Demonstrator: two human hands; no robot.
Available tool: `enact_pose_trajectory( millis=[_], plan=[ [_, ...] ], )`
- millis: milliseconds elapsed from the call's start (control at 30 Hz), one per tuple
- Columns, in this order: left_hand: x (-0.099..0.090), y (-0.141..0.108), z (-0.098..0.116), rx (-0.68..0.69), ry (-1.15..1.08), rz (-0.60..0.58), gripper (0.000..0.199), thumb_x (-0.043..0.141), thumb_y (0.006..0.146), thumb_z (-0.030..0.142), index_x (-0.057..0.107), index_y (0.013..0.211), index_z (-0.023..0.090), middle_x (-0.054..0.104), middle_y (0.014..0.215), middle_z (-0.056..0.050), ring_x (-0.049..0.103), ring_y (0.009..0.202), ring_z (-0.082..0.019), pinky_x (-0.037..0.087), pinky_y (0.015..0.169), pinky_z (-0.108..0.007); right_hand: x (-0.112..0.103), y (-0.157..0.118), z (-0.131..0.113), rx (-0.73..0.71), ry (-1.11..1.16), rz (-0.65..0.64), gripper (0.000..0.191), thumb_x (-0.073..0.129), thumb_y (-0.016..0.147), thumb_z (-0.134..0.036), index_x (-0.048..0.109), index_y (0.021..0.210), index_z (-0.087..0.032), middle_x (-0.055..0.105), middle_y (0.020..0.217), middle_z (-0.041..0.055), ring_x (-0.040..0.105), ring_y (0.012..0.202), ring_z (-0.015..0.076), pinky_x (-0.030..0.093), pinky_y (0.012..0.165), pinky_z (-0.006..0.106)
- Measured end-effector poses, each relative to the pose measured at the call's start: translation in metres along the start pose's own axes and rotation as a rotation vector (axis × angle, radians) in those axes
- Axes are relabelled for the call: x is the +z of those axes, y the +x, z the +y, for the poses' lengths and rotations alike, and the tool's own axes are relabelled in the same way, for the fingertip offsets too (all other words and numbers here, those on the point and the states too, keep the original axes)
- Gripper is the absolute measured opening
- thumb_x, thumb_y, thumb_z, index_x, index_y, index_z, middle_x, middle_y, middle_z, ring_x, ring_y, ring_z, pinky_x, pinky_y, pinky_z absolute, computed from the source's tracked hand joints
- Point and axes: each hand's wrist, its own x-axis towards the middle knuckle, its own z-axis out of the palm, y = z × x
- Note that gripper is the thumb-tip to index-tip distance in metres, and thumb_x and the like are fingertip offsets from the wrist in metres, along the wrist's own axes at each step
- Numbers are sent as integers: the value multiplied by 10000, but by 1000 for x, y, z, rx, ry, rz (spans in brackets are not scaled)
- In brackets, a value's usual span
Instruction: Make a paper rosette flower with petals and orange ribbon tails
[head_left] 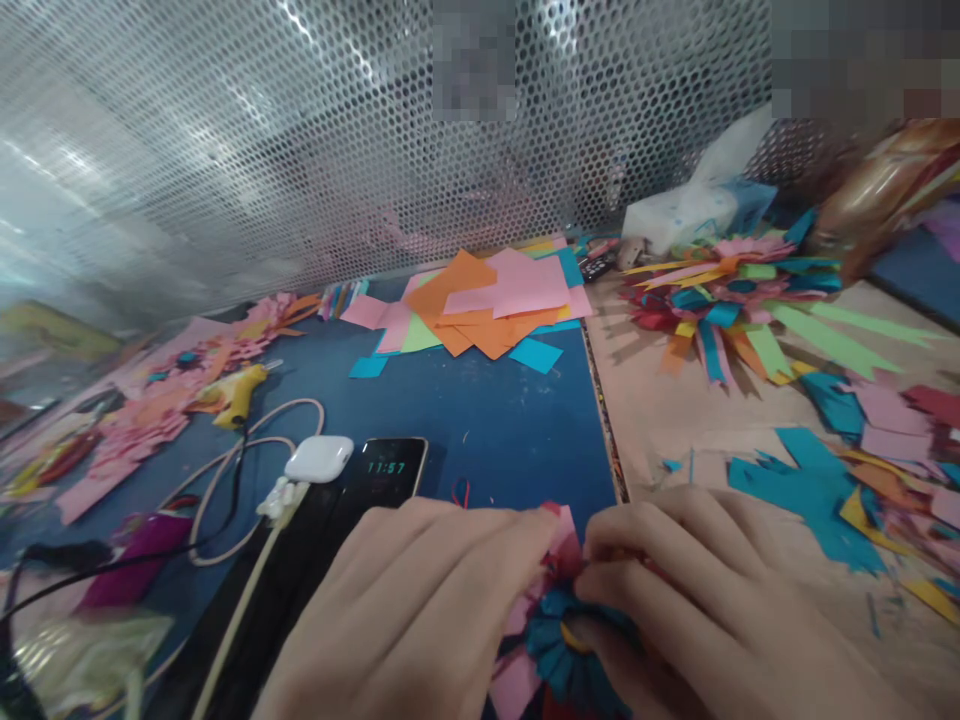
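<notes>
A paper flower (546, 632) with dark teal petals and a yellow centre lies between my hands at the bottom of the head view, pink and red paper pieces around it. My left hand (427, 600) is closed at the flower's left side, its fingertips by a red and pink strip (564, 540); the back of the hand hides most of its grip. From the right, my right hand (697, 590) bends round the flower, with the thumb over the teal petals near the centre and the fingers curled by the pink strip. The flower's lower part is partly out of frame.
Beyond my hands lie stacked orange and pink sheets (495, 310). A phone (390, 468), white earbud case (320, 459), cables and a yellow glue gun (236, 393) are left. Right are a colourful paper-strip cluster (739, 290), scraps and a tissue pack (694, 215). Perforated metal mesh (300, 150) stands behind.
</notes>
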Motion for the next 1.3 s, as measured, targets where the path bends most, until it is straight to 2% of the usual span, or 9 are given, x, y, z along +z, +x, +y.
enact_pose_trajectory(
  millis=[133,233,500,767,967,1133,1300],
  plan=[
    [0,3,-2,-39,-15,-65,214,437,834,149,602,930,245,667,912,26,599,803,-155,480,745,-295,-2,0,-2,6,7,-20,354,318,925,-284,599,718,-225,618,785,-13,523,755,155,349,677,312],
    [-1,5,0,-37,-22,-140,275,369,853,155,607,953,248,664,935,25,587,822,-163,472,772,-314,-3,0,-1,2,11,-35,375,299,933,-286,603,724,-223,621,797,-10,521,767,149,354,682,304],
    [-2,7,-4,26,-64,-217,255,378,831,145,592,943,224,661,853,20,568,758,-166,484,696,-306,0,-1,3,-8,17,-32,384,295,935,-297,613,728,-233,625,806,-12,518,748,150,345,648,312],
    [1,7,-5,46,-29,-326,195,394,839,184,571,914,217,644,854,-8,562,772,-177,482,730,-326,0,-2,3,-3,14,-15,343,317,924,-270,603,738,-236,619,811,-10,511,761,147,348,645,310],
    [4,8,-3,21,-25,-329,227,363,848,170,586,874,201,632,802,-11,558,745,-171,485,709,-326,-1,-1,2,12,-4,-35,356,307,927,-269,599,727,-237,621,820,-25,513,756,148,341,666,317],
    [9,7,-3,-24,-32,-310,232,375,844,144,599,854,202,633,796,-4,553,728,-163,478,665,-305,2,-1,4,34,54,-49,280,370,899,-248,590,728,-221,612,825,-3,502,772,161,342,699,336],
    [19,9,-7,-47,-52,-323,182,428,851,175,604,870,216,626,794,8,550,735,-155,468,658,-294,8,0,5,75,60,-21,241,410,874,-261,589,716,-230,604,802,-24,495,754,160,314,715,334]
  ],
)
